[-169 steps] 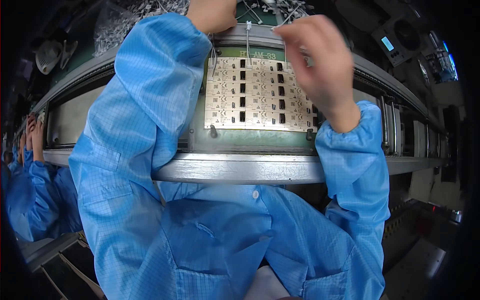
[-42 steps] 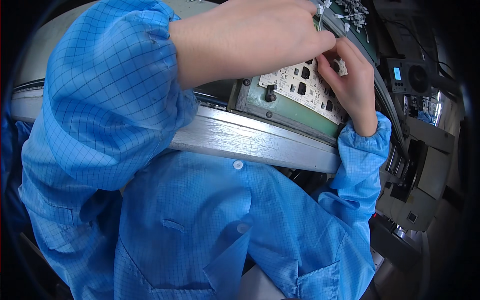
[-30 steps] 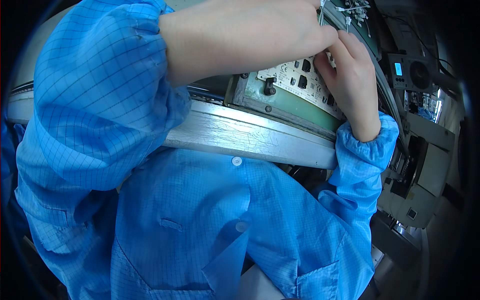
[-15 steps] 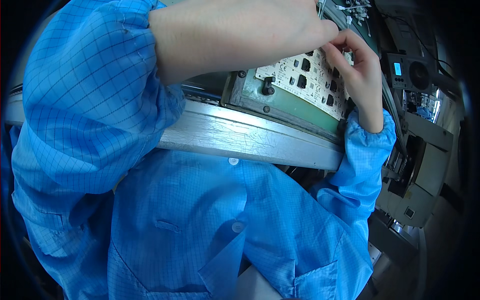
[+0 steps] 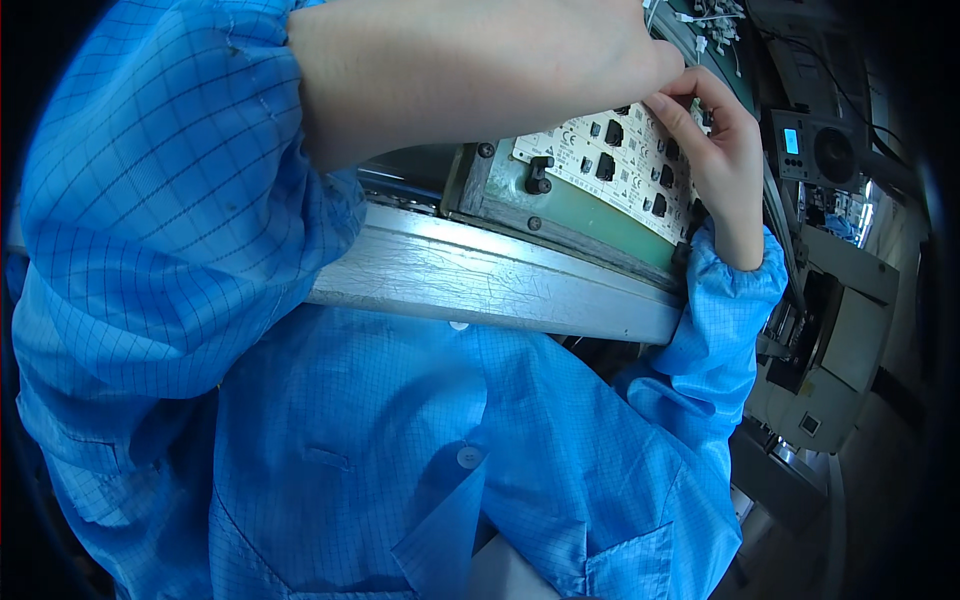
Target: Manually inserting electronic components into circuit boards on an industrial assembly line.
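My left hand (image 5: 600,55) reaches across from the left over a white printed circuit board panel (image 5: 640,185) with black components. Its fingers are hidden behind the back of the hand and past the upper edge. A thin white wire (image 5: 652,15) shows beside it. My right hand (image 5: 725,135) is over the panel's right part, thumb and index finger bent together against the left hand. Whatever lies between those fingertips is hidden. The panel rests on a green fixture plate (image 5: 610,220) with a black clamp knob (image 5: 538,178) at its near left corner.
A silver metal rail (image 5: 480,275) runs between my body and the fixture. White-plugged wires (image 5: 715,20) lie in a pile at the far right. Beyond stands a grey device (image 5: 815,148) with a lit display, and a pale machine (image 5: 850,340) is at the right.
Both hands keep nearly the same pose over the panel. The left forearm and sleeve have shifted slightly to the left, and the view has moved a little.
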